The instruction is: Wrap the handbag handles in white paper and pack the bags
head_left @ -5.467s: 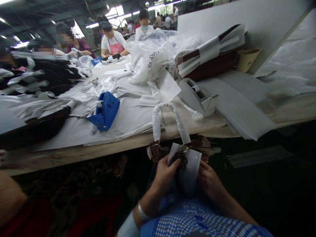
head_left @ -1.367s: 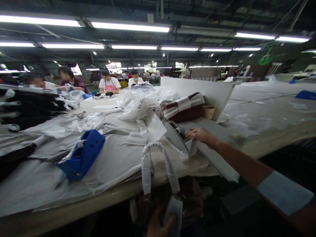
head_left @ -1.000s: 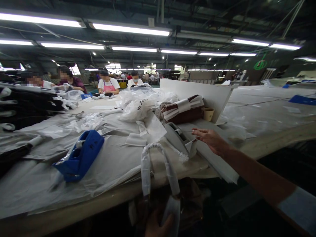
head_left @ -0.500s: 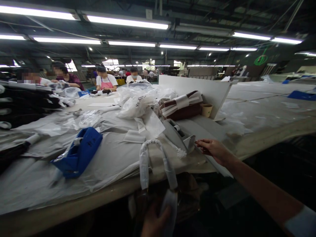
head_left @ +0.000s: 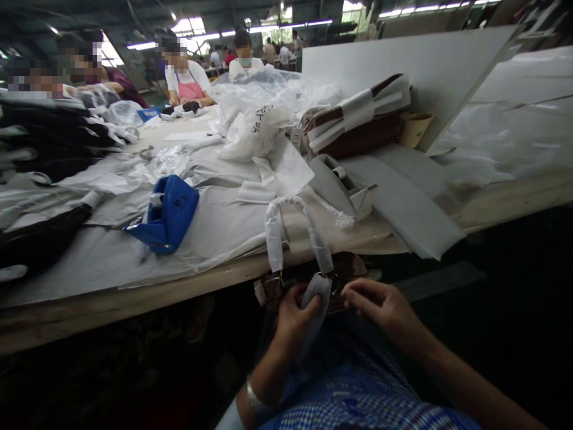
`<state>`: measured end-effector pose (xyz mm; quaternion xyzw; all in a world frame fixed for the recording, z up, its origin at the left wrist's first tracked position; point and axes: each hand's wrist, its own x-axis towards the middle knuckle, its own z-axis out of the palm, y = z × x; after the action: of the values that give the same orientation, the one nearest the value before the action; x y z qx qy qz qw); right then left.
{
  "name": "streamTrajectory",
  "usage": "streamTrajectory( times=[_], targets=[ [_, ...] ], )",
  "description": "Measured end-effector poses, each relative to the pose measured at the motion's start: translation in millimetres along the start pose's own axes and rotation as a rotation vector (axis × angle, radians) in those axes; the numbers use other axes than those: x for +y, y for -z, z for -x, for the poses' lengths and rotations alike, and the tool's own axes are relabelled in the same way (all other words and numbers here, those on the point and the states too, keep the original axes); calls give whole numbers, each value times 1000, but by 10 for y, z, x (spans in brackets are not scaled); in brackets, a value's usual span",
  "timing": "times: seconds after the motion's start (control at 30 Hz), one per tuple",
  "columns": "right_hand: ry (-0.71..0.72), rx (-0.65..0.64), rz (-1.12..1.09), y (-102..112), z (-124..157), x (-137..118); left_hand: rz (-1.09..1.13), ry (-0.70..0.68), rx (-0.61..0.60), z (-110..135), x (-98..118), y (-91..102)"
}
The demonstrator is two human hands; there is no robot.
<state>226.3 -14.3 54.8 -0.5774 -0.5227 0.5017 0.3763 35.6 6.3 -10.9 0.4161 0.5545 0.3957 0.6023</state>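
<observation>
A brown handbag (head_left: pixel 351 266) rests at the table's front edge, close to my body. One of its handles (head_left: pixel 319 239), wrapped in white paper, arches up onto the table. My left hand (head_left: pixel 295 313) grips the other white-wrapped handle (head_left: pixel 317 292), thumb on top. Just right of it, my right hand (head_left: pixel 376 301) is closed in a pinch beside the bag; whatever sits between the fingertips is too small to make out. Beyond the bag stands a grey tape dispenser (head_left: pixel 338 179). To the left is a blue tape dispenser (head_left: pixel 172 215).
Another brown bag with white wrapping (head_left: pixel 362 122) lies farther back, beside a paper cup (head_left: pixel 415 128) and a white upright board (head_left: pixel 394 57). Plastic bags (head_left: pixel 253 134) and paper sheets cover the table (head_left: pixel 224 230). Dark bags (head_left: pixel 45 137) are piled left. Several co-workers sit across.
My right hand has left the grey tape dispenser and come down beside the bag. The view has tilted downward, while my left hand keeps its hold on the wrapped handle.
</observation>
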Motion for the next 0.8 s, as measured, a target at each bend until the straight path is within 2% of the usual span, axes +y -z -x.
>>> streamTrajectory(
  times=[0.1,0.2,0.33,0.47,0.67,0.8],
  targets=[
    [-2,-4,-5,-338,4,175,-58,-41,10,37,34,-14],
    [-19,87,10,-475,-128,302,-107,-96,-5,57,31,-14],
    [-73,108,94,-477,-249,350,-180,-162,19,69,-19,2],
    [-126,86,157,-437,-263,319,-243,-168,31,89,-52,17],
    [-199,29,101,-396,-252,288,-274,-164,20,124,-79,41],
    [-212,65,117,-381,-253,366,-236,-170,13,136,-68,58]
  ],
)
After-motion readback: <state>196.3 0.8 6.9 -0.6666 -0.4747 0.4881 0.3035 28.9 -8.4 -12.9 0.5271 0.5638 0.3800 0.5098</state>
